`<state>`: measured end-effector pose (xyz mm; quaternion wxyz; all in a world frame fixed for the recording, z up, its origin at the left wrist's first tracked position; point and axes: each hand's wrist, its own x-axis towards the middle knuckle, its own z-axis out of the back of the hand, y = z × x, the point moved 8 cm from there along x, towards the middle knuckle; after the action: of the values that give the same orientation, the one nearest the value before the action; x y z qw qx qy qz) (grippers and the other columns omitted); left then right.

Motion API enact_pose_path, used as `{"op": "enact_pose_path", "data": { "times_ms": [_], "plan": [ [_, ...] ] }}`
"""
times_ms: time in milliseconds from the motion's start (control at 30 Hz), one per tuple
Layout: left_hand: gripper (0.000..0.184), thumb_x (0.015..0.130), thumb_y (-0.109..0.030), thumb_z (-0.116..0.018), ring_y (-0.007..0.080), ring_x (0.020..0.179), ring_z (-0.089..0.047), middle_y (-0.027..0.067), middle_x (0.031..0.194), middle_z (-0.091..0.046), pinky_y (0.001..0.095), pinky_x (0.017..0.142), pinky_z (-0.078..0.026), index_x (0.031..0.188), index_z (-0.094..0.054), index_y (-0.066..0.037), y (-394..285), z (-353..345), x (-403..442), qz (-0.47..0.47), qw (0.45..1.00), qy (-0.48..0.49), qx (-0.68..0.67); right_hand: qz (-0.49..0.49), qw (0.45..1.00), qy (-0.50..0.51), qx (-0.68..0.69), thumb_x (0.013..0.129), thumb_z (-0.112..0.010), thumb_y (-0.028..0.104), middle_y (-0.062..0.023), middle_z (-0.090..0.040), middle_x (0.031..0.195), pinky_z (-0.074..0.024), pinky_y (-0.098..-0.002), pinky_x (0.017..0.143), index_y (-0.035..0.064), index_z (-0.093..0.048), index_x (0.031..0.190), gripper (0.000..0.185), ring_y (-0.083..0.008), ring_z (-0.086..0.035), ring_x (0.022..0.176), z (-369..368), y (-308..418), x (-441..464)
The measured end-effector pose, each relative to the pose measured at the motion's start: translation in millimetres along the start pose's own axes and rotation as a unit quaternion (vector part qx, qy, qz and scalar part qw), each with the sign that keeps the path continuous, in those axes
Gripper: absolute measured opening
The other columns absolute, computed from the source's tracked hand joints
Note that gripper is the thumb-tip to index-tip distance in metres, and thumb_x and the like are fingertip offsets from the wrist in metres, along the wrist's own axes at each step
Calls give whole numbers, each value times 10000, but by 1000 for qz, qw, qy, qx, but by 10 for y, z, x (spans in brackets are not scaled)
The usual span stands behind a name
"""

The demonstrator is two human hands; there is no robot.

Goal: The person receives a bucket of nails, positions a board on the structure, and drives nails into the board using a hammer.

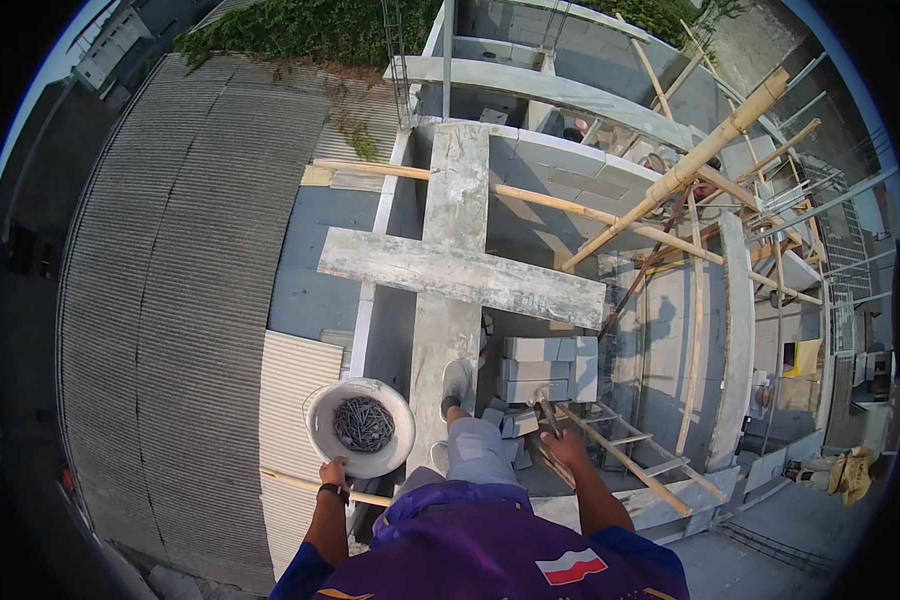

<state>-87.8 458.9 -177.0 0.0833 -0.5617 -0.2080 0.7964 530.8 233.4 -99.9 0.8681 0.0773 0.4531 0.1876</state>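
My left hand [333, 470] is closed on the near rim of a whitish bucket [322, 425]. Inside the bucket lies a heap of grey nails [363, 425]. My right hand [567, 452], held out to the right, grips the handle of a hammer [550, 412]; its head points away from me, over the stacked blocks. My feet stand on a narrow grey plank [440, 345], one shoe [456, 378] ahead of the other. Farther off, a second plank [460, 275] lies across the first.
Light grey blocks [540, 350] are stacked below on the right, beside a wooden ladder [640, 455]. Bamboo poles [690, 170] cross the block walls. Corrugated roofing [160, 300] spreads on the left. Open drops flank the plank. Another person [850, 475] is at the lower far right.
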Motion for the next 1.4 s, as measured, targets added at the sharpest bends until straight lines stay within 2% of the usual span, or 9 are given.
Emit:
{"op": "enact_pose_path", "data": {
  "times_ms": [100, 267, 467, 833, 867, 967, 1100, 1133, 1400],
  "plan": [
    [413, 788, -118, -719, 359, 893, -677, 168, 1065, -659, 549, 698, -546, 1172, -575, -66, -162, -100, 18, -8, 999, 36, -18, 1, 1000, -22, -3, 842, -709, 604, -320, -703, 999, -522, -509, 855, -77, -690, 1019, 704, -462, -693, 1000, 169, 149, 5],
    [351, 821, -47, -670, 352, 919, -697, 185, 1058, -667, 541, 787, -618, 1156, -567, -20, -294, -243, -76, -4, 1000, 12, -3, -24, 999, 10, -39, 836, -716, 615, -289, -713, 1019, -517, -497, 877, -58, -688, 1043, 704, -435, -693, 1019, 254, 133, 169],
    [398, 762, -77, -703, 303, 839, -690, 108, 977, -679, 461, 598, -573, 1146, -598, -74, -280, -425, -241, 18, 998, -55, -16, 14, 993, 5, -115, 838, -699, 622, -316, -701, 1106, -517, -496, 939, -48, -692, 1146, 737, -445, -683, 1086, 411, 304, 338],
    [357, 802, -26, -664, 371, 886, -702, 193, 1047, -667, 545, 725, -617, 1148, -579, -14, -309, -315, -91, 1, 999, 7, 54, -3, 997, -65, -49, 867, -712, 573, -262, -729, 986, -531, -493, 857, 7, -709, 1077, 604, -422, -711, 991, 526, 809, 456],
    [340, 772, -94, -706, 278, 739, -661, 99, 916, -663, 427, 550, -537, 1101, -618, -101, -333, -294, -54, -9, 997, 21, 73, 4, 995, -95, -37, 871, -715, 563, -248, -734, 951, -532, -488, 840, 12, -708, 1065, 584, -409, -721, 961, 515, 754, 397],
    [312, 777, -85, -697, 276, 739, -662, 112, 913, -664, 417, 535, -535, 1080, -622, -90, -326, -171, -62, -9, 997, 3, 77, 20, 997, -58, 35, 879, -725, 537, -203, -728, 877, -534, -469, 805, 13, -698, 1055, 554, -356, -729, 892, 402, 720, 196],
    [347, 792, -27, -656, 335, 833, -710, 162, 982, -681, 501, 613, -623, 1137, -620, -41, -361, -163, -102, -5, 999, 12, 47, 7, 997, -23, 69, 852, -727, 597, -273, -708, 952, -531, -494, 827, -57, -656, 1018, 678, -445, -699, 968, 210, 691, -38],
    [328, 778, -14, -661, 388, 906, -698, 197, 1028, -664, 577, 800, -624, 1101, -617, 16, -433, -190, -177, -10, 999, 17, 27, 9, 998, -30, 57, 854, -721, 601, -255, -712, 925, -530, -489, 821, -44, -669, 1017, 667, -427, -707, 943, 132, 670, -72],
    [328, 781, -8, -645, 401, 929, -700, 215, 1043, -658, 568, 798, -629, 1100, -597, 47, -700, -389, 127, -11, 999, 10, 31, -31, 999, 29, -32, 841, -707, 590, -335, -710, 999, -535, -516, 883, -57, -724, 936, 654, -487, -688, 1024, -96, 352, 256]
  ]
}}
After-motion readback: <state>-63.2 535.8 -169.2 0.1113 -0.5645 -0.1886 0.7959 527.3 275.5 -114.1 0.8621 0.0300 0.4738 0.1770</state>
